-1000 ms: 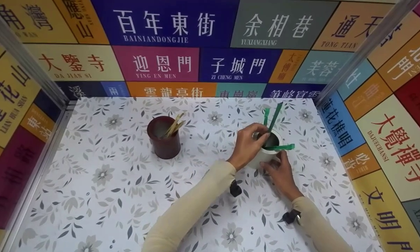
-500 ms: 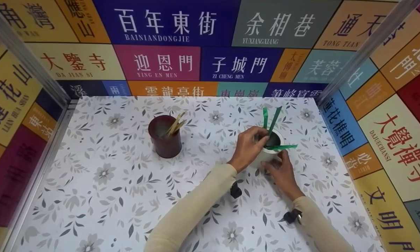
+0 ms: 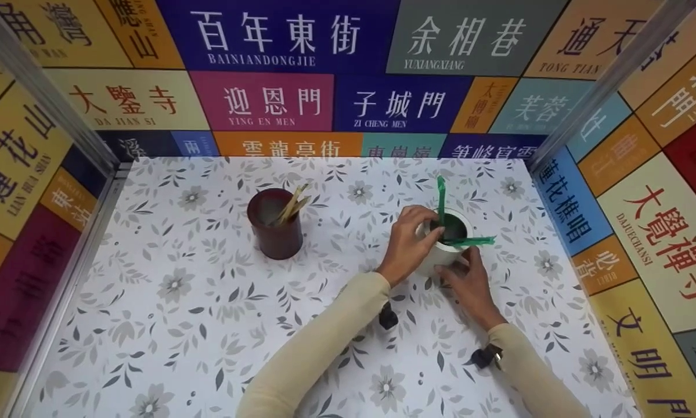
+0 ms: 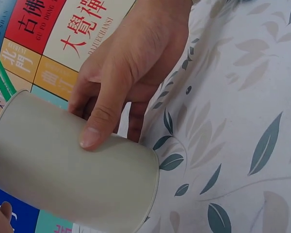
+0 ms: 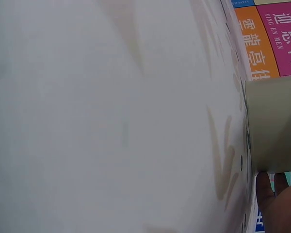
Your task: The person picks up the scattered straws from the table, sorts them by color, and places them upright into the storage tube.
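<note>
A pale cylindrical cup (image 3: 435, 262) stands on the table at right, tilted nowhere obvious in the head view. My right hand (image 3: 474, 284) grips its lower side; in the left wrist view the right thumb presses on the cup wall (image 4: 63, 160). At the cup's left rim is my left hand (image 3: 408, 244), its fingers curled and thumb tip over the opening; I cannot tell whether it pinches anything. One thin green strip (image 3: 441, 194) rises from the cup close to those fingertips, and another green strip (image 3: 472, 240) lies across the right rim. The cup's inside looks dark green.
A dark red-brown cup (image 3: 278, 235) holding several thin tan sticks (image 3: 294, 203) stands left of centre on the flower-patterned table (image 3: 220, 337). Coloured panels with Chinese characters (image 3: 260, 101) wall the back and both sides.
The darker green strip that stood up beside the left fingertips no longer shows above the rim. Both hands stay almost where they were around the pale cup.
</note>
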Motion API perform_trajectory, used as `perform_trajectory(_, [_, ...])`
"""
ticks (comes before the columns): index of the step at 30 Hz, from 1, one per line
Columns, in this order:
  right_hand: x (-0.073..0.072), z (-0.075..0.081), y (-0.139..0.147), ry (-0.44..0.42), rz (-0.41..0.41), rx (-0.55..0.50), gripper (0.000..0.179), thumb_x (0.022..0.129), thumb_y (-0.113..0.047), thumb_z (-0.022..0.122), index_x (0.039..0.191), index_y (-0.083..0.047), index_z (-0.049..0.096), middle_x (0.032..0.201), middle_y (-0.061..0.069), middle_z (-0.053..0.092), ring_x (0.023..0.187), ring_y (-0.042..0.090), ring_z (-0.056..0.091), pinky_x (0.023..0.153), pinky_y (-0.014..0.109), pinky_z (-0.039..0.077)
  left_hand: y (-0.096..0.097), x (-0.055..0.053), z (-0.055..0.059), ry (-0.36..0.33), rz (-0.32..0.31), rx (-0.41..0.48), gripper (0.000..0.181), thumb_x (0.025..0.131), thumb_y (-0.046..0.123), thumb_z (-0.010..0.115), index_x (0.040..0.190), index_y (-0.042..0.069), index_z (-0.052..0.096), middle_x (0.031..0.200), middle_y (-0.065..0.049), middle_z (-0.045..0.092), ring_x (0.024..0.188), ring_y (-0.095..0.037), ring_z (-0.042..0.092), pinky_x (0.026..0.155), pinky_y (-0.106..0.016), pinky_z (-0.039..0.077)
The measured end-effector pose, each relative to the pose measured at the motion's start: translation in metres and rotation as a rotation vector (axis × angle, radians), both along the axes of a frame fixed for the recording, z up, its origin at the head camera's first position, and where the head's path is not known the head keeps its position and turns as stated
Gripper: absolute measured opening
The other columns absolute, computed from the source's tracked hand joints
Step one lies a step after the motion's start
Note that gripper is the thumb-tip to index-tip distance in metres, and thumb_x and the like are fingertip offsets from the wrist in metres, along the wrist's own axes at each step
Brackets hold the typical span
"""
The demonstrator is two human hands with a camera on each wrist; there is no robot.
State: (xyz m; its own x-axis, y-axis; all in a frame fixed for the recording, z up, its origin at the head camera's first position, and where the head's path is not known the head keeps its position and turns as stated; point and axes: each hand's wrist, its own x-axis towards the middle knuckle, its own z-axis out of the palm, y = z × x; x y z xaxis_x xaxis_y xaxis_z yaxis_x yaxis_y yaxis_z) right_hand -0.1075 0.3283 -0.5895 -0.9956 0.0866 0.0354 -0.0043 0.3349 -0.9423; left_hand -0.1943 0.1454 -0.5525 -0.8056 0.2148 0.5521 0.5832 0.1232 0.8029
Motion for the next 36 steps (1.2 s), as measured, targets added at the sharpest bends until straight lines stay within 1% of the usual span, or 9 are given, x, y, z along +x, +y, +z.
perform_trajectory(4, [-0.001,0.002,0.000,-0.006,-0.006,-0.003,0.085,0.103,-0.012,0.080,0.171,-0.008,0.029,0.166,0.023,0.043,0.143,0.045,0.055,0.104,0.020,0.051,-0.007,-0.003,-0.002,0.007,0.038,0.020,0.019,0.099,0.012,0.085,0.116,0.003,0.079,0.117,-0.004,0.076,0.119,-0.017,0.065,0.110,-0.028,0.051])
perform_trajectory(7, [-0.002,0.002,0.001,-0.003,-0.009,0.005,0.086,0.102,-0.011,0.081,0.171,-0.009,0.030,0.166,0.023,0.044,0.143,0.045,0.055,0.100,0.014,0.050,-0.013,-0.004,-0.003,-0.003,0.056,0.027,0.020,0.098,0.012,0.086,0.116,0.004,0.079,0.118,-0.004,0.077,0.119,-0.017,0.066,0.109,-0.029,0.052])
perform_trajectory(12, [-0.002,0.001,0.002,-0.004,-0.007,0.024,0.087,0.102,-0.012,0.082,0.171,-0.008,0.029,0.166,0.022,0.044,0.146,0.043,0.053,0.104,0.016,0.048,-0.027,-0.001,-0.005,-0.041,0.065,0.015,0.021,0.099,0.014,0.085,0.117,0.005,0.079,0.118,-0.004,0.078,0.119,-0.016,0.067,0.109,-0.028,0.052])
perform_trajectory(19, [-0.012,-0.026,0.014,0.016,-0.003,0.003,0.091,0.100,-0.015,0.085,0.172,-0.015,0.030,0.165,0.017,0.046,0.145,0.041,0.054,0.104,0.018,0.049,-0.055,0.001,-0.008,-0.066,0.086,-0.052,0.023,0.100,0.015,0.084,0.120,0.007,0.079,0.120,-0.004,0.077,0.121,-0.018,0.067,0.110,-0.030,0.053])
perform_trajectory(26, [-0.011,-0.025,0.015,0.000,0.012,0.052,0.091,0.101,-0.030,0.085,0.173,-0.022,0.030,0.168,0.014,0.044,0.143,0.040,0.057,0.103,0.020,0.052,-0.088,0.006,-0.010,-0.110,0.074,-0.090,0.027,0.103,0.020,0.082,0.127,0.009,0.077,0.129,-0.004,0.074,0.128,-0.021,0.065,0.114,-0.037,0.051])
perform_trajectory(28, [-0.009,-0.024,0.014,-0.009,0.012,0.075,0.095,0.100,-0.031,0.086,0.174,-0.022,0.028,0.170,0.014,0.042,0.144,0.040,0.056,0.105,0.022,0.052,-0.098,0.009,-0.010,-0.133,0.065,-0.122,0.030,0.104,0.023,0.080,0.131,0.010,0.075,0.133,-0.004,0.072,0.131,-0.022,0.064,0.115,-0.039,0.051])
perform_trajectory(31, [-0.004,-0.021,0.011,0.022,0.000,0.090,0.098,0.098,-0.025,0.088,0.175,-0.022,0.027,0.173,0.012,0.037,0.150,0.039,0.050,0.114,0.035,0.050,-0.114,0.015,-0.011,-0.163,0.054,-0.184,0.036,0.106,0.028,0.078,0.138,0.011,0.072,0.139,-0.005,0.069,0.135,-0.022,0.061,0.116,-0.041,0.050])
perform_trajectory(33, [0.001,-0.018,0.008,0.086,-0.021,0.118,0.100,0.096,-0.018,0.089,0.175,-0.019,0.028,0.175,0.011,0.033,0.156,0.037,0.042,0.121,0.046,0.045,-0.124,0.018,-0.011,-0.177,0.052,-0.220,0.040,0.107,0.031,0.076,0.142,0.011,0.070,0.143,-0.006,0.067,0.138,-0.023,0.059,0.117,-0.042,0.050])
perform_trajectory(36, [0.008,-0.010,0.001,0.240,-0.085,0.158,0.100,0.092,-0.003,0.089,0.173,-0.009,0.031,0.175,0.017,0.032,0.161,0.038,0.032,0.127,0.060,0.033,-0.139,0.024,-0.010,-0.181,0.066,-0.262,0.045,0.108,0.033,0.075,0.145,0.010,0.067,0.147,-0.009,0.064,0.141,-0.024,0.056,0.120,-0.045,0.048])
